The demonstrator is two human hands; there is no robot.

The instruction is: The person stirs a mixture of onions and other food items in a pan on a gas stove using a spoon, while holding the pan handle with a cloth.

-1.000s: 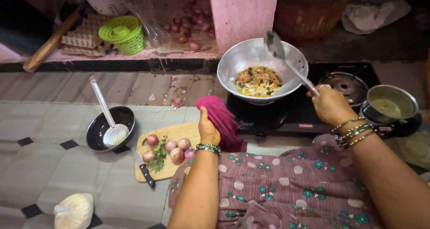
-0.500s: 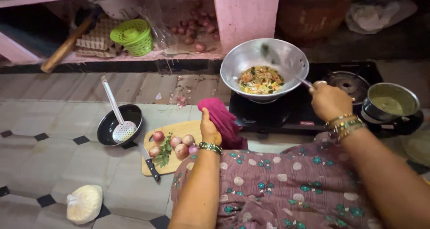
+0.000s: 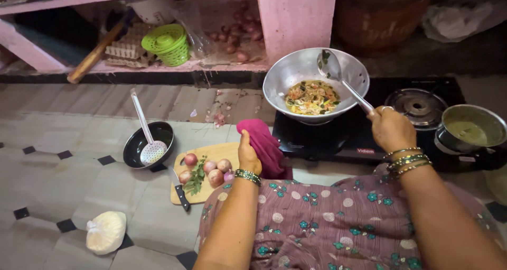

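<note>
Stirring step: your right hand (image 3: 390, 128) grips the long steel ladle (image 3: 338, 77) over the round steel wok (image 3: 316, 85), your left hand (image 3: 248, 155) at 8 o'clock clutches the magenta cloth (image 3: 266, 147); next dip calls for a steady scoop.

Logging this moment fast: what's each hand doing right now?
Left hand: closed on the pink cloth.
Right hand: closed on the handle of the metal ladle, lifted over the wok.

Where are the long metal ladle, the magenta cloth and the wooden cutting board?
long metal ladle (image 3: 330, 65): head view, on its raised bowl.
magenta cloth (image 3: 266, 148): head view, on the folded middle.
wooden cutting board (image 3: 221, 151): head view, on the bare top edge.
</note>
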